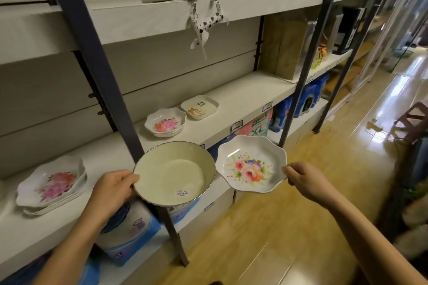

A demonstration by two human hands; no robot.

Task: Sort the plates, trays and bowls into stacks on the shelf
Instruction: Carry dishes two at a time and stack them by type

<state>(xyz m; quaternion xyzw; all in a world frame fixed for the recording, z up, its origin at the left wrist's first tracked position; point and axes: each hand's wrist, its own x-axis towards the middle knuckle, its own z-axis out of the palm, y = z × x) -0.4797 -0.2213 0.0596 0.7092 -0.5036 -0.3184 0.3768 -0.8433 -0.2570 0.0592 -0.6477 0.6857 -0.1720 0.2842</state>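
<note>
Left arm: bare forearm reaches in from the lower left.
Left hand [114, 188]: grips the cream bowl [173, 176] at its left rim, thumb on top.
Right arm: bare forearm comes in from the lower right.
Right hand [305, 177]: pinches the right rim of the floral plate [251, 166], knuckles up.
Hands: apart, roughly level.

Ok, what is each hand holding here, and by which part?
The left hand grips the plain cream round bowl by its left rim; the right hand pinches the white scalloped flower-print plate by its right rim.
</note>
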